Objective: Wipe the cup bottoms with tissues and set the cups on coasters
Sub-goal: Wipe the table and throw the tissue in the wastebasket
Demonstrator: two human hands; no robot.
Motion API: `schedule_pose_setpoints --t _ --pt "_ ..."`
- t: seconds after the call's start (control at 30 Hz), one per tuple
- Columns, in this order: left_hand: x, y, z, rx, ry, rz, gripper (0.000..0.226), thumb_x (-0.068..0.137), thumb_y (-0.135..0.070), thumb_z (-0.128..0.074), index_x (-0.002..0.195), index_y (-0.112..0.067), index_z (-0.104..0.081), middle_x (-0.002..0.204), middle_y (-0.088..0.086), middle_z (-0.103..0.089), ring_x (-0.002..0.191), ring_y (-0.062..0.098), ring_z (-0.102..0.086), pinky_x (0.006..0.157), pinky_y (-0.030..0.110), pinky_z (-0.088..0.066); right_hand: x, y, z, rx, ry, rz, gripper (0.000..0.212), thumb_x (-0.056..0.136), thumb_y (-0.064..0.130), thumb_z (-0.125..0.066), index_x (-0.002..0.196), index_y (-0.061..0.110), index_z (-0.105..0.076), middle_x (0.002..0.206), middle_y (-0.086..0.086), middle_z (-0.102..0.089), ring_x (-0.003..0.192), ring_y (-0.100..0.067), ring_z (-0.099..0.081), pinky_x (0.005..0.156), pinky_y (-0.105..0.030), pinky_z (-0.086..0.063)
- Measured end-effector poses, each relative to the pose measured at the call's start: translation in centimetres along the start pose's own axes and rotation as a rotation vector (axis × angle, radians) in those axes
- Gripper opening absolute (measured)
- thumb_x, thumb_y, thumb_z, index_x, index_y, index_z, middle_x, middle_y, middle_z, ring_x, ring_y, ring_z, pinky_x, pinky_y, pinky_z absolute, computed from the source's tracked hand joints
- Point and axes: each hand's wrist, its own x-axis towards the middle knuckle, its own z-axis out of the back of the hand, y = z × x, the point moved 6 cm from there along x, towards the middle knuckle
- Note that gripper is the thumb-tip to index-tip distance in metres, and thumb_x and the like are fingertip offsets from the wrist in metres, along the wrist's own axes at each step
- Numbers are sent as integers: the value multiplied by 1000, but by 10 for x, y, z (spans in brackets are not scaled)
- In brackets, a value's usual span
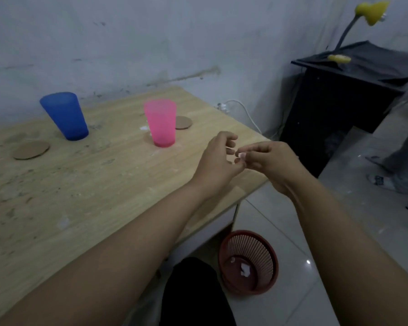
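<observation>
Your right hand [272,164] pinched a small white scrap of tissue [242,155] over the tabletop's [104,184] right edge, its grip clamped on it. Your left hand [218,161] met it fingertip to fingertip, fingers curled; I could not tell whether it also held the scrap. The pink cup [161,122] and blue cup [65,115] stood upright toward the far edge, each beside a coaster [183,122] and not on it.

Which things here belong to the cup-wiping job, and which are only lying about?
Job: blue cup, pink cup, two coasters, tissue scrap pinched in right hand.

Lying about: red basket, yellow lamp, black cabinet.
</observation>
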Motion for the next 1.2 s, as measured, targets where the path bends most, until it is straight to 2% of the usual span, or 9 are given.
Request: schedule_pose_setpoints --t 0.1,0.3,0.47,0.53,0.6,0.8,0.97,1.1,1.2 --pt "-43 -1 -30 -21 178 47 58 78 -9 -66 130 -18 -43 118 -1 -49 104 7 -50 78 12 -43 -43 -28 33 108 -54 -49 12 81 -8 -60 89 -3 -67 80 -14 -71 74 -19 -73 69 -20 -58" --pt "-122 59 -102 -18 495 376 28 87 -15 -57 115 -18 -58 105 -6 -61 93 5 -56 83 16 -43 -108 -138 66 289 -140 -359 19 84 -11 -54 101 -4 -59 86 -21 -64 72 -27 -68 61 -23 -59" --pt "-144 134 -144 -74 450 764 33 94 -9 -43 125 -9 -54 118 18 -62 100 24 -59 79 30 -48 -117 -234 67 380 -354 -595 13 85 -15 -47 90 -12 -58 77 -20 -56 67 -27 -56 58 -26 -59" --pt "-149 158 -158 -122 423 899 37 95 -8 -40 130 -9 -50 102 15 -62 84 20 -57 65 26 -43 -112 -262 65 395 -420 -690 16 84 -17 -44 90 -11 -58 75 -18 -55 66 -25 -55 68 -32 -59" --pt "-150 179 -169 -80 415 981 36 96 -9 -39 130 -8 -50 114 19 -60 98 26 -59 68 25 -41 -106 -287 65 418 -464 -780 20 82 -19 -42 92 -10 -58 77 -18 -55 71 -26 -56 82 -36 -53" --pt "-129 220 -201 -29 450 1058 38 96 -10 -41 133 -3 -45 135 25 -50 124 36 -49 102 39 -40 -64 -357 76 292 -551 -879 18 81 -7 -53 95 -10 -65 97 -24 -65 92 -35 -63 86 -40 -55" --pt "-123 248 -219 -31 449 1117 44 99 -14 -37 142 -8 -35 145 15 -40 130 31 -41 111 41 -33 -43 -392 72 286 -505 -934 24 91 1 -41 82 21 -50 86 -6 -53 81 -21 -54 77 -32 -50" --pt "-127 262 -224 -95 454 1181 49 99 -19 -38 146 -16 -30 147 16 -38 132 31 -40 112 42 -31 -49 -398 69 323 -467 -1004 29 93 12 -41 118 4 -54 98 -13 -62 91 -28 -59 83 -40 -49" --pt "-130 260 -217 -143 411 1203 49 98 -18 -41 146 -17 -29 144 15 -41 129 29 -43 109 36 -35 -53 -390 70 326 -459 -989 31 93 15 -44 118 -1 -54 115 -18 -62 102 -30 -59 92 -41 -47"
